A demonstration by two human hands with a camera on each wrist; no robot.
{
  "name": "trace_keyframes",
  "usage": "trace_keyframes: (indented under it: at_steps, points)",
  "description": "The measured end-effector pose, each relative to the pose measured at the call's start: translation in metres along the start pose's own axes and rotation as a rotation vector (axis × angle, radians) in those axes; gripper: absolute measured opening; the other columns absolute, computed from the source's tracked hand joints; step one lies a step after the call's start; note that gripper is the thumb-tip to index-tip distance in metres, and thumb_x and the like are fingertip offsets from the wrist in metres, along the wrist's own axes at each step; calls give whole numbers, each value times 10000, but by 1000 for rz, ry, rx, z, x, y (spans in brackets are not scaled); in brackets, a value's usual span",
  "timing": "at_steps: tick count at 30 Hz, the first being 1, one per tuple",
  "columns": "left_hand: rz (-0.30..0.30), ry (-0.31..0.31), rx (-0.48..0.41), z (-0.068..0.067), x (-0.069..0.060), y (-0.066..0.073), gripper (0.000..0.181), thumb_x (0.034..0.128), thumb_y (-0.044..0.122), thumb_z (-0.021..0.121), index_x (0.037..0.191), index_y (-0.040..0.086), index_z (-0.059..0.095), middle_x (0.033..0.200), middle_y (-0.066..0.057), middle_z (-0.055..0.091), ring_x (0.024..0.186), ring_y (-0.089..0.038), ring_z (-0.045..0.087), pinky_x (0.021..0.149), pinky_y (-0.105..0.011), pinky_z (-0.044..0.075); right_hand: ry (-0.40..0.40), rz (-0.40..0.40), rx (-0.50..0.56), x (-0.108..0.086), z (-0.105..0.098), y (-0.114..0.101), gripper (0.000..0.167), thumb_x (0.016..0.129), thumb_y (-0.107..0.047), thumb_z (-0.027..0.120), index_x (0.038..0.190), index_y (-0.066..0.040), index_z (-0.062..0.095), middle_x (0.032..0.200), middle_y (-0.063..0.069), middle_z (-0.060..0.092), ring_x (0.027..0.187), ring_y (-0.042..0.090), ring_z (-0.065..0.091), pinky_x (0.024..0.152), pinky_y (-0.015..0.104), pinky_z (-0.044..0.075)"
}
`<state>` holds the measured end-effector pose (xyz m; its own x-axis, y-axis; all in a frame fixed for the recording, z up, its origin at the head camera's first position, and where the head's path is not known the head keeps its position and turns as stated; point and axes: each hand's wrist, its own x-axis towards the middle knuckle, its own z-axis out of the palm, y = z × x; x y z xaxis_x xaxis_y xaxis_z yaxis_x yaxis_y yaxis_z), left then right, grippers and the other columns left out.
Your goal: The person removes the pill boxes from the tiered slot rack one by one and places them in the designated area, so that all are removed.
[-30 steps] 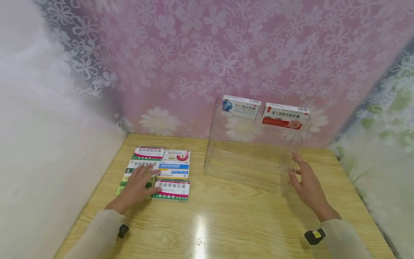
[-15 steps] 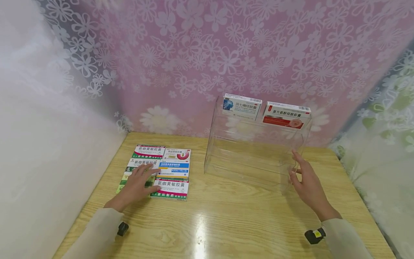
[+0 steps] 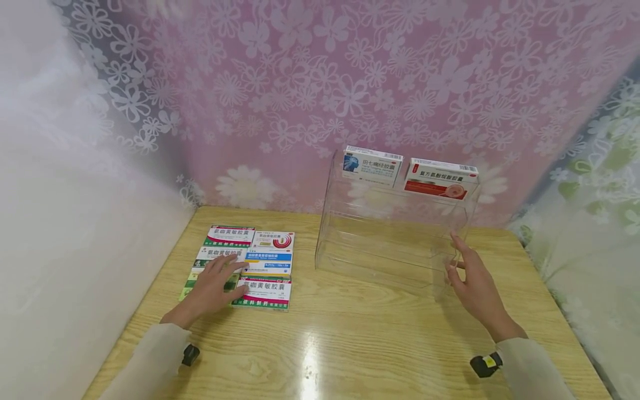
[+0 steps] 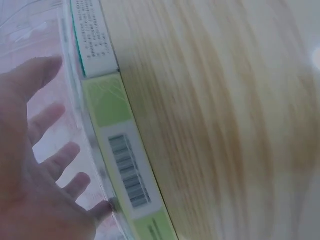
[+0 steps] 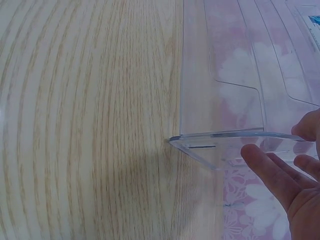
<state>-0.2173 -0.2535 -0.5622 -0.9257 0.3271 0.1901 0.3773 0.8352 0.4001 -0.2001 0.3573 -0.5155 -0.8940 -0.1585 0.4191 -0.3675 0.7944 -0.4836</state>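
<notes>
Several flat medicine boxes (image 3: 267, 261) lie in two columns at the left of the table. My left hand (image 3: 212, 286) rests over the left column with its fingers spread, the thumb by the lower right white box (image 3: 265, 293). Under it, a green box (image 4: 107, 102) is partly hidden. A clear tiered display rack (image 3: 380, 255) stands right of the boxes. My right hand (image 3: 475, 283) holds the rack's right side panel, thumb and fingers on either side of its edge in the right wrist view. On the top tier stand a blue-and-white box (image 3: 372, 166) and a red-and-white box (image 3: 441, 179).
The wooden table (image 3: 340, 350) meets a pink floral backdrop (image 3: 280, 111) behind the rack. A pale wall (image 3: 85, 233) borders the left side, and a floral panel (image 3: 590, 222) the right. Lower rack tiers hold no boxes.
The lower right white box appears to have shifted very slightly left by my left thumb. My right hand and the rack keep their places.
</notes>
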Motion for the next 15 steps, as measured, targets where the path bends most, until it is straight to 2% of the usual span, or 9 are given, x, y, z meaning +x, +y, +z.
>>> trace_keyframes:
  at_steps: [3,6,10,15]
  points:
    - [6,40,-43,0,8,3,517,1022,305,778,1482,114,639,1614,-243,489,1491,-531,396,1151,-812,358,0,0,0,1,0,0,841,1067,-7,646,1762,-177,206,1578,337,470,1075,549,726,690,451,667]
    - [-9,35,-105,-5,26,15,500,1056,280,747,1513,126,612,1657,-215,453,1532,-489,366,1194,-784,348,2,2,-5,1,-1,0,847,1065,-11,650,1764,-186,203,1578,336,473,1073,549,728,691,431,663]
    - [-20,16,-178,-18,58,42,515,1093,263,703,1572,140,561,1720,-167,392,1600,-441,326,1251,-727,349,-1,4,-4,0,-1,0,851,1064,-3,648,1764,-182,199,1575,341,471,1071,553,726,701,513,668]
    - [36,68,-238,-35,100,82,501,1115,259,666,1591,164,544,1712,-99,423,1599,-372,373,1274,-657,372,-1,-2,3,0,1,-1,842,1067,-1,641,1763,-174,200,1578,346,469,1074,555,722,754,627,646]
